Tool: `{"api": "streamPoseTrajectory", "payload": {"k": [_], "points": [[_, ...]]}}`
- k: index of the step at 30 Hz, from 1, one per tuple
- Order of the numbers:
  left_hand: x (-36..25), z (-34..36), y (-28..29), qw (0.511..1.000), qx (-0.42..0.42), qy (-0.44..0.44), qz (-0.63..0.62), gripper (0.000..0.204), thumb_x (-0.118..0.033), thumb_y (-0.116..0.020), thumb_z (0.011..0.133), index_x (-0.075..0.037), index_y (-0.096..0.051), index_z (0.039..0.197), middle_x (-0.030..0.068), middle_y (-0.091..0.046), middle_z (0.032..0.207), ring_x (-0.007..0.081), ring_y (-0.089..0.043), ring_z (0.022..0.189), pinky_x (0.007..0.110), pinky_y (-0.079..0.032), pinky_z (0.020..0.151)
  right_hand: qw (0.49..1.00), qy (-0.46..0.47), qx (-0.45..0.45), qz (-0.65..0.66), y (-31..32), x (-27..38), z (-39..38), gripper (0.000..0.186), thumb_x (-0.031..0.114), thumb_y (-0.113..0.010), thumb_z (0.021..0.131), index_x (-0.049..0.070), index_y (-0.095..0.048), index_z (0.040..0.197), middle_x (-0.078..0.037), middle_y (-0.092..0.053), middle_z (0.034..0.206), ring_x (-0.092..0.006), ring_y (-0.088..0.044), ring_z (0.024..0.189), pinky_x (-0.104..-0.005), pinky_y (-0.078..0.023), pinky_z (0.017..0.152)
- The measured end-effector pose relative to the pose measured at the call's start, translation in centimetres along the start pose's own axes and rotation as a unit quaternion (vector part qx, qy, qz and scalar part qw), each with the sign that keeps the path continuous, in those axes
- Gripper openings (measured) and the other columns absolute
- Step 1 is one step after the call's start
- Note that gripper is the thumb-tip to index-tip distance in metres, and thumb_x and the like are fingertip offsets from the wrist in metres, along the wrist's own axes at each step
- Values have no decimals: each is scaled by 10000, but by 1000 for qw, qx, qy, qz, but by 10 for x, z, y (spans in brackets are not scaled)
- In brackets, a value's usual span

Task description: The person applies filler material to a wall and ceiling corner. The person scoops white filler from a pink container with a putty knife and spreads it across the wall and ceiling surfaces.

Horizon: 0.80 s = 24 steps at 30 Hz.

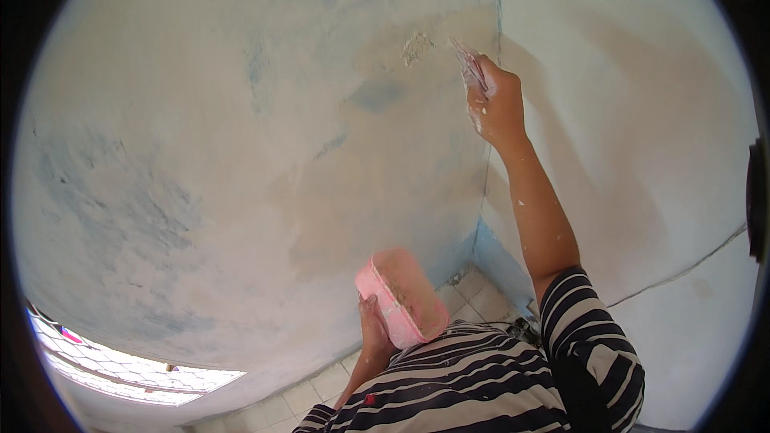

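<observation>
The pink tub (378, 292) I hold by its side in my left fingers (369, 305) is rounded-rectangular and lidless, tilted, its long sides slanting down to the right. Beige paste (411, 287) coats its inside and smears the rim. In my right fingers (481, 87) is a thin, flat tool (461, 53), whitish with residue, its tip pointing up and left. Just left of that tip, a rough beige paste patch (416, 49) clings near the wall's (321, 56) right edge.
</observation>
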<state>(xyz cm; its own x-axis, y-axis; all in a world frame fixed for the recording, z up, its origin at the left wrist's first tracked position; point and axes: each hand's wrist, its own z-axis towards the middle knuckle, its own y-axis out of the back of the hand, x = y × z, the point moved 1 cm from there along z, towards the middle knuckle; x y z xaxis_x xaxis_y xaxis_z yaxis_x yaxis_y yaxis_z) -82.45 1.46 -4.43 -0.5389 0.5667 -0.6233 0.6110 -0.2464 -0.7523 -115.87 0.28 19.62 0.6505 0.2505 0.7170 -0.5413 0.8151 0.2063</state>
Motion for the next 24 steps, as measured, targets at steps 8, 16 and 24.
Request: {"api": "streamPoseTrajectory", "payload": {"k": [8,16,24], "points": [[5,6,-3,999,-33,-13,22,554,-311,-451,894,-68,-344,1380,128,-480,1320,310,-492,1192,456,-424,994,924,342,-98,-142,-92,-16,-42,287,-8,-581,727,51,-630,1004,-149,-628,815,-356,-608,745,-353,-490,616],[8,3,-6,999,-23,-24,-1,564,-296,-465,904,-78,-303,1399,135,-446,1355,309,-496,1194,456,-452,974,980,175,-88,-40,-54,-32,5,30,35,-596,834,24,-568,835,31,-468,635,-115,-442,477,-272,-355,435],[6,2,-2,996,-61,-47,36,592,-356,-433,874,-60,-366,1382,129,-499,1312,312,-497,1190,451,-406,1008,987,150,-47,28,-52,-16,-2,82,33,-622,785,49,-599,863,-59,-554,662,-198,-516,540,-321,-410,490]]}}
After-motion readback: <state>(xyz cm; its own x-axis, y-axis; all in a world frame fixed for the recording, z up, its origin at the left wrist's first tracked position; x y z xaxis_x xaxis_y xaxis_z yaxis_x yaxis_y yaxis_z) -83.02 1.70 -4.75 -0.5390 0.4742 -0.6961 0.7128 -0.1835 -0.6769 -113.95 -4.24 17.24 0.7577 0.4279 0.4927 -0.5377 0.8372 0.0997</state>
